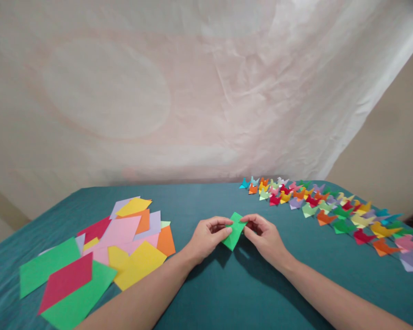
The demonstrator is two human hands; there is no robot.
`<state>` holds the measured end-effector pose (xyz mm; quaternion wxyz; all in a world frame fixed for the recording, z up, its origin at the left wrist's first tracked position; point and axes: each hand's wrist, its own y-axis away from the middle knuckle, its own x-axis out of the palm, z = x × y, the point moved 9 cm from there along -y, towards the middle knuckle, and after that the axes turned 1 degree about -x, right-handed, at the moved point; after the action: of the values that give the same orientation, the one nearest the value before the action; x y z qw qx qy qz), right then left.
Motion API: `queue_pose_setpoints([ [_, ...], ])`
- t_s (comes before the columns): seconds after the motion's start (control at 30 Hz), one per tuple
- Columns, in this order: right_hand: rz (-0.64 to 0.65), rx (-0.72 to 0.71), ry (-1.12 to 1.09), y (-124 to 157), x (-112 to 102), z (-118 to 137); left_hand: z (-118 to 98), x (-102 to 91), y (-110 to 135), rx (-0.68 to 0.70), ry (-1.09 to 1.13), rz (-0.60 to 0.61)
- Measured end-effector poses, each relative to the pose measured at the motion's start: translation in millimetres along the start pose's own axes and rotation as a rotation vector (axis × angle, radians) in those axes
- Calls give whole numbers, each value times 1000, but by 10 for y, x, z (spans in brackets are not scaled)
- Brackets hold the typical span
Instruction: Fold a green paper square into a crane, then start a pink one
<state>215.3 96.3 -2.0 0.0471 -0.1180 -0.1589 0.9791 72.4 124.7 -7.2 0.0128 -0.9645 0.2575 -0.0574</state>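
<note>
Between my two hands is a folded piece of green paper (234,233), held a little above the teal cloth, where its shadow falls. My left hand (211,237) pinches its left edge between thumb and fingers. At the upper right corner, the thumb and fingers of my right hand (262,234) are closed on the same paper. The paper has a pointed, diamond-like outline with a crease across it; its far side is hidden from me.
Loose coloured paper sheets (120,231) lie overlapping on the left of the teal-covered table (199,298). Several rows of small folded paper birds (325,217) stand along the right side. A pale cloth (206,91) hangs behind the table's far edge.
</note>
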Motion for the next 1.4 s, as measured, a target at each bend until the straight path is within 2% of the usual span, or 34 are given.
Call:
queue_pose_setpoints([
  [0.2, -23, -6, 44, -9, -25, -41, 28, -55, -15, 5, -41, -57],
  [0.57, -11, -17, 53, -11, -12, -17, 5, -61, -9, 72, -116, -35],
  [0.93, 14, 19, 40, -8, 4, -33, -19, -13, 6, 30, -7, -13],
  [1.2, 54, -27, 63, 14, 35, 93, 14, -28, -2, 29, 22, -24],
  [1.4, 83, -95, 93, 31, 76, 192, -72, -79, 3, 119, -122, -62],
])
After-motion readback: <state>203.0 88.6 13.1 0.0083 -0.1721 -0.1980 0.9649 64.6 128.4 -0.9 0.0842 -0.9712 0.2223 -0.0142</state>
